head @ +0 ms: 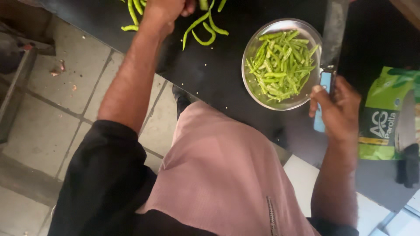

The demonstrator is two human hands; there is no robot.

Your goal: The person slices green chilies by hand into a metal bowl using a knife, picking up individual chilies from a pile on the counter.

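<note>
Steel glints on the broad knife [333, 35] whose blue handle the right hand [339, 111] grips, fingers clamped round it, blade lying flat on the black worktop [210, 74] just beside a steel bowl [256, 43] of slit green chillies [284, 63]. Farther along the worktop, the left hand [164, 11] rests among whole green chillies [205, 28]; its fingers are cut off by the frame edge, so I cannot tell their state. A green packet [385, 113] lies near the right hand.
</note>
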